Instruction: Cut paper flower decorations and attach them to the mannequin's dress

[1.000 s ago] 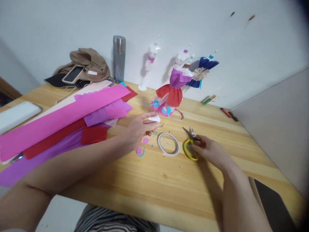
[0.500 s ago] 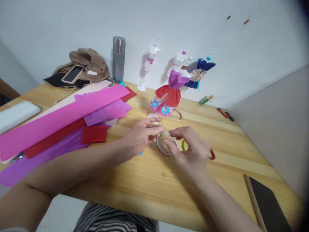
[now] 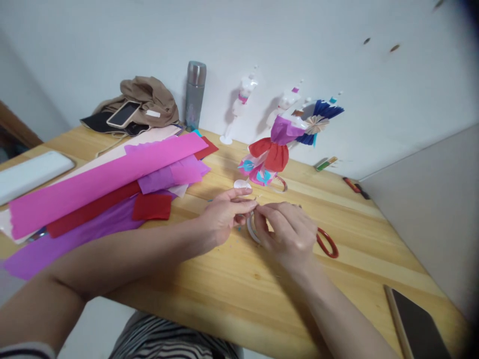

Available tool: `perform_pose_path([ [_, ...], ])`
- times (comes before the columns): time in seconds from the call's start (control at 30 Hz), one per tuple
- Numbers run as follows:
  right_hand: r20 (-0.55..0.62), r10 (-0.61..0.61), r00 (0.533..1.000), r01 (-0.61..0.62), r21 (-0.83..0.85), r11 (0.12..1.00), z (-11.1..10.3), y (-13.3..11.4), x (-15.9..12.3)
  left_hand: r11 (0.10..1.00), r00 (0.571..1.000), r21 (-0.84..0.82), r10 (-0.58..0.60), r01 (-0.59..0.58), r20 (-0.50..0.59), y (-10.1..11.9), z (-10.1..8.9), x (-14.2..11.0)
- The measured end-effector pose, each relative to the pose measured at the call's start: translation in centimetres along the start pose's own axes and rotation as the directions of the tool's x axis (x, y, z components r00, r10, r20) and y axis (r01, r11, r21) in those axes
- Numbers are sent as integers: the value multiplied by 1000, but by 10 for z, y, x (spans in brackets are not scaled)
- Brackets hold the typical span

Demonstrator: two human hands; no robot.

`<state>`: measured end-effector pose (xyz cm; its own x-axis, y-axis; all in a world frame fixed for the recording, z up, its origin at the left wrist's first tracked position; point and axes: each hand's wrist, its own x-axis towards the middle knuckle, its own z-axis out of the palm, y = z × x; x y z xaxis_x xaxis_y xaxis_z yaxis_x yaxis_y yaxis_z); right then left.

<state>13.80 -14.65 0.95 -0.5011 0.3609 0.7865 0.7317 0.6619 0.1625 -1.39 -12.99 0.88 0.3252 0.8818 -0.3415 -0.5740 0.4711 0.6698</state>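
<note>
My left hand [image 3: 228, 214] is closed in a pinch, thumb against finger, on something too small to make out. Right beside it, the fingertips of my right hand [image 3: 286, 229] are pinched together and meet the left fingertips. A roll of tape [image 3: 253, 229] lies on the table under both hands, partly covered by them. To the right of my right hand are the red handles of scissors [image 3: 328, 243]; their blades are hidden. Just beyond the hands stands a small dress form [image 3: 277, 144] in a purple top and red skirt with blue pieces, on a white round base [image 3: 242, 185].
Pink, purple and red crepe paper [image 3: 108, 184] lies at left, near a white box-like object [image 3: 33, 174]. A grey thermos [image 3: 195, 94], brown bag [image 3: 149, 97] and phone [image 3: 123, 114] are at the back. More dress forms [image 3: 245, 94] stand by the wall. A dark tablet-like object [image 3: 415, 324] lies right.
My right hand has moved left, and its thumb and finger have closed together at the left fingertips. The view has shifted slightly.
</note>
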Motion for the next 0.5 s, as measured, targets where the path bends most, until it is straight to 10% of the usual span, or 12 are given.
perform_pose_path([
  [0.17,100,407,908,-415,348,841,-3,-2,6,1000,999,-16,4,-3,44,2,3,0],
  [0.37,289,782,552,-753,575,319,5,17,3,998,995,33,62,-60,-83,15,-2,11],
  [0.5,279,773,570,-744,575,342,14,37,10,999,993,24,38,-35,-116,13,-10,35],
])
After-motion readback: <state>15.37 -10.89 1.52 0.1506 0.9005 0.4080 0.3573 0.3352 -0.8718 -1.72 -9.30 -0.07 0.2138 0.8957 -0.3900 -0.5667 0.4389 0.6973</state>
